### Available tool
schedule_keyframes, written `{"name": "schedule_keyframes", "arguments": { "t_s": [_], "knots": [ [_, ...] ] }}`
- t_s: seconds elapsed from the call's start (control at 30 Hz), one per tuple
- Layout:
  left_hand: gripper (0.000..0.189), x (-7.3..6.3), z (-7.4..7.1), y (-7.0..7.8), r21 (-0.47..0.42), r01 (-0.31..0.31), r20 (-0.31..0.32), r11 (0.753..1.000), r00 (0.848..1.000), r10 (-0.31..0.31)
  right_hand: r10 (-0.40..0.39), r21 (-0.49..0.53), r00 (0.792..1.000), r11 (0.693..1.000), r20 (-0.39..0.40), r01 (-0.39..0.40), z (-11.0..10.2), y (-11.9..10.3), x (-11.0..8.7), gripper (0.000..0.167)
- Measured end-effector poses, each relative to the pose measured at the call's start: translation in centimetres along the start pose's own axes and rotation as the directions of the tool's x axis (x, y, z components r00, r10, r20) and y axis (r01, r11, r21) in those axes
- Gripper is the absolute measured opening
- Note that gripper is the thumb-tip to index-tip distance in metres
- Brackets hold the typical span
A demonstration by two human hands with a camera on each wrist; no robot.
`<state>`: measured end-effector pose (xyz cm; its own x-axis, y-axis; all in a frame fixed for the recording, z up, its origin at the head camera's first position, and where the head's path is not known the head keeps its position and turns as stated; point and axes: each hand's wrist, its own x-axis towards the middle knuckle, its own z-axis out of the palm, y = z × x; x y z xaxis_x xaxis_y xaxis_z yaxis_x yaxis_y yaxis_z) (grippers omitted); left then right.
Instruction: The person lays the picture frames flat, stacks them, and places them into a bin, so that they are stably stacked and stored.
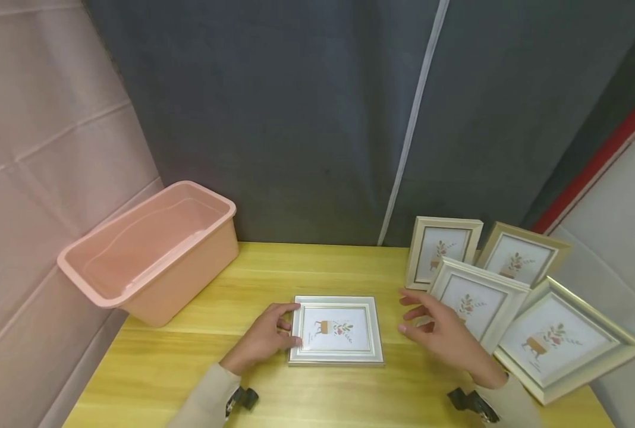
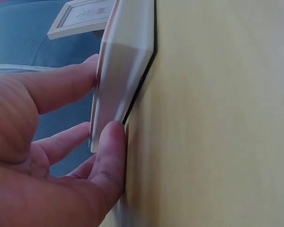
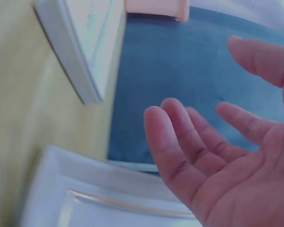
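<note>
A silver-white picture frame (image 1: 335, 330) lies face up on the wooden table, its print of a plant turned sideways. At its left edge, my left hand (image 1: 264, 336) holds the frame with bent fingers and thumb. The left wrist view shows fingertips against the pale side (image 2: 125, 61) of this frame. My right hand (image 1: 446, 339) hovers to the right of it, fingers slightly bent and touching nothing I can see. Behind that hand stands a white picture frame (image 1: 437, 279), partly covered by it in the head view.
At the left stands a pink plastic bin (image 1: 184, 273). Grouped on the right are a beige frame (image 1: 412, 255), a tan frame (image 1: 558, 252) and a larger champagne-coloured frame (image 1: 590, 380), all leaning upright. A dark grey curtain (image 1: 296, 119) hangs behind the table (image 1: 274, 404).
</note>
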<state>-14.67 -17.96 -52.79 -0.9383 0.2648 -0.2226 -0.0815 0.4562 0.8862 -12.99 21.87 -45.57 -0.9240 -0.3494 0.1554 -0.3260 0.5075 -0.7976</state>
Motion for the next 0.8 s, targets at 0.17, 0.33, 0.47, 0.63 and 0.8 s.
{"name": "schedule_keyframes", "arguments": {
  "t_s": [0.17, 0.33, 0.47, 0.63, 0.8],
  "knots": [
    [0.074, 0.3, -0.2, -0.3, -0.008, -0.001, 0.002, 1.0, 1.0, 0.001, -0.148, -0.129, 0.984, 0.983, -0.103, 0.134, -1.8, -1.4, -0.5, 0.063],
    [0.073, 0.2, -0.1, 0.0, 0.006, -0.005, 0.0, 1.0, 1.0, 0.005, -0.266, -0.23, 0.938, 0.949, -0.224, 0.214, -4.0, -2.0, -0.9, 0.065],
    [0.072, 0.1, -0.1, 0.3, 0.003, -0.004, -0.014, 1.0, 1.0, 0.004, -0.324, -0.273, 0.9, 0.93, -0.291, 0.246, -6.1, -2.2, -0.9, 0.062],
    [0.072, 0.2, -0.1, 0.2, -0.006, -0.004, -0.018, 1.0, 1.0, 0.003, -0.355, -0.345, 0.864, 0.91, -0.357, 0.232, -8.4, -1.9, -0.9, 0.058],
    [0.072, 0.2, -0.2, -0.1, -0.002, -0.012, -0.012, 1.0, 1.0, 0.012, -0.377, -0.422, 0.838, 0.884, -0.394, 0.2, -10.4, -1.1, -1.0, 0.056]
  ]
}}
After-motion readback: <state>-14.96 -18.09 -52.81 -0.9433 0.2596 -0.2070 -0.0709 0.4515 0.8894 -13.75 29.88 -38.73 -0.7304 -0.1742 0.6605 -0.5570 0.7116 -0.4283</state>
